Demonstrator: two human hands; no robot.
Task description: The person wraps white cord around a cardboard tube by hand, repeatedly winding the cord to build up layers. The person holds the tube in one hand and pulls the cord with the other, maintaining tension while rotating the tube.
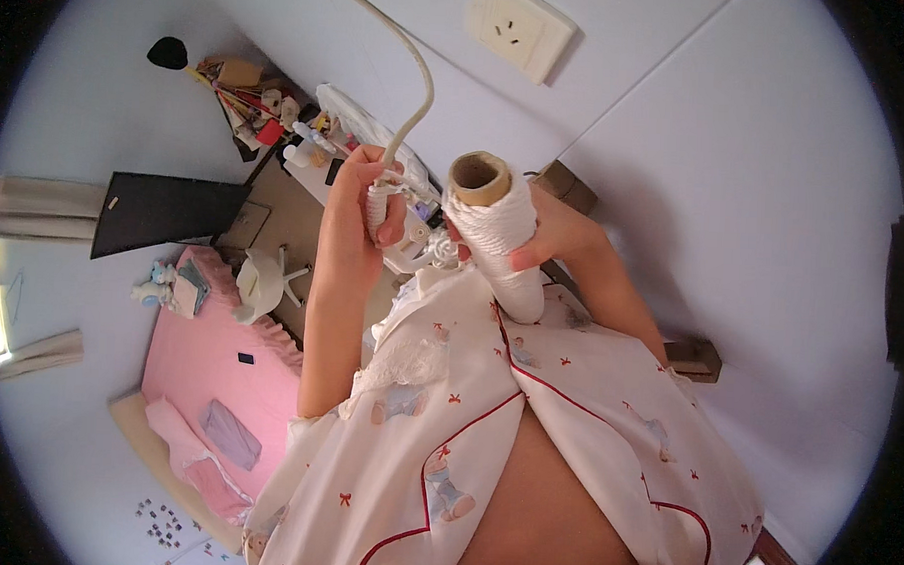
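Observation:
My left hand (pixel 365 205) grips a beige cable (pixel 424 65) together with a section tightly wrapped in white cord (pixel 378 205). The cable rises from the top of the fist and curves up along the wall. Around a cardboard tube, a cone-like spool of white twisted cord (pixel 494 243) is held upright, slightly tilted, in my right hand (pixel 547 230), its hollow end facing up. The spool's lower end rests near the printed white clothing on my body. Between and below the hands hangs a bundle of white cord (pixel 442 251). How the cord runs from the spool is partly hidden.
A wall socket (pixel 517 31) is on the wall above. To the left are a cluttered white table (pixel 306 176), a white swivel chair (pixel 261 285), a dark panel (pixel 167 209) and a bed with pink covers (pixel 196 348) bearing a phone. Brown blocks (pixel 567 186) adjoin the wall.

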